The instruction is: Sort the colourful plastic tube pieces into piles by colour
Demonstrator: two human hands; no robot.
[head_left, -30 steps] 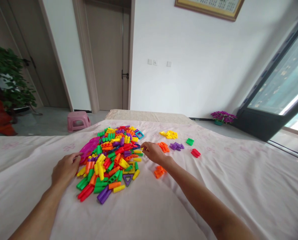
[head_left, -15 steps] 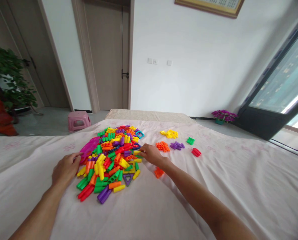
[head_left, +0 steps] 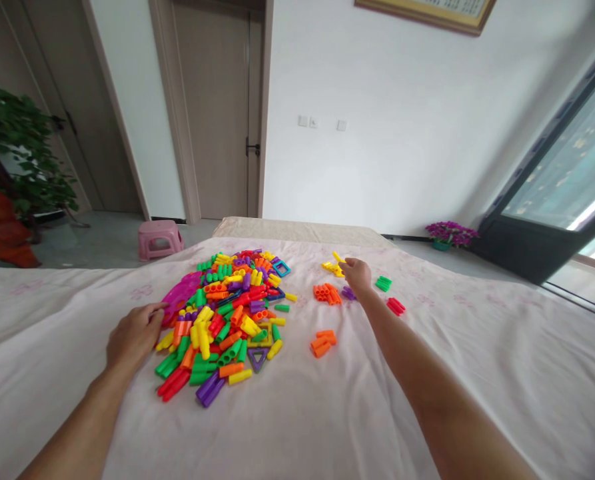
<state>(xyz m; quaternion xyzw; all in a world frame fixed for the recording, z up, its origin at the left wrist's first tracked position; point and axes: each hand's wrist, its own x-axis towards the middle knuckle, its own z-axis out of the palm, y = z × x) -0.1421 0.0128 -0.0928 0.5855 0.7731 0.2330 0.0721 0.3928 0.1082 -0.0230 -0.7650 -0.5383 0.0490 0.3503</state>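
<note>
A large mixed heap of coloured plastic building blocks lies left of centre on the cloth. At its left side, my left hand has its fingers closed on the edge of a magenta plastic piece, perhaps a basket, partly buried by blocks. My right hand pinches a yellow block just over the small yellow group, which the fingers partly cover. Below that hand are an orange group and purple blocks, the latter partly hidden. Green blocks and red blocks lie to its right.
A pale cloth with folds covers the table. More orange blocks lie nearer me. Beyond the table are a pink stool, a door, a flower pot and a leafy plant.
My right hand has moved from the heap's right edge to the yellow group, carrying a yellow block. A yellow and a green block now show loose beside the heap. My left hand stays put.
</note>
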